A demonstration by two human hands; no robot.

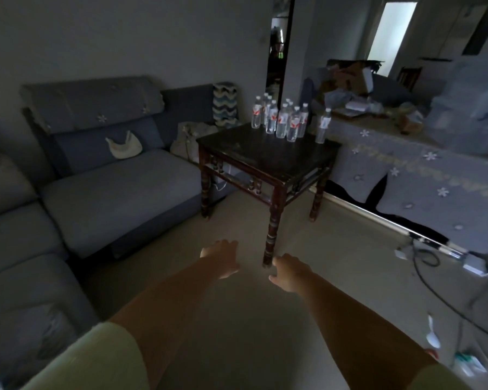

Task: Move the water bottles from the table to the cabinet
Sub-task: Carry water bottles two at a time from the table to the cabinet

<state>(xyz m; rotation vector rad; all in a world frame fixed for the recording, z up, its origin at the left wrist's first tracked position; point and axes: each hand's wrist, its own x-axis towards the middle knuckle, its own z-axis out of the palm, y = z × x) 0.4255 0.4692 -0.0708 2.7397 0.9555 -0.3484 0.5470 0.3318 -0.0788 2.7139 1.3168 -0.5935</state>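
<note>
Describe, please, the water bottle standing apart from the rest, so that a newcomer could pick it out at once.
Find the dark wooden table between the grey sofa and the flower-patterned cover. A cluster of bottles crowds its far corner. The lone bottle stands upright to their right, near the table's right edge, separated by a gap.

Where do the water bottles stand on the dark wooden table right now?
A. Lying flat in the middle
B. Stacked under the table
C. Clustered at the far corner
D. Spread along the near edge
C: the water bottles stand upright, bunched at the far corner of the dark wooden table, one slightly apart.
</note>
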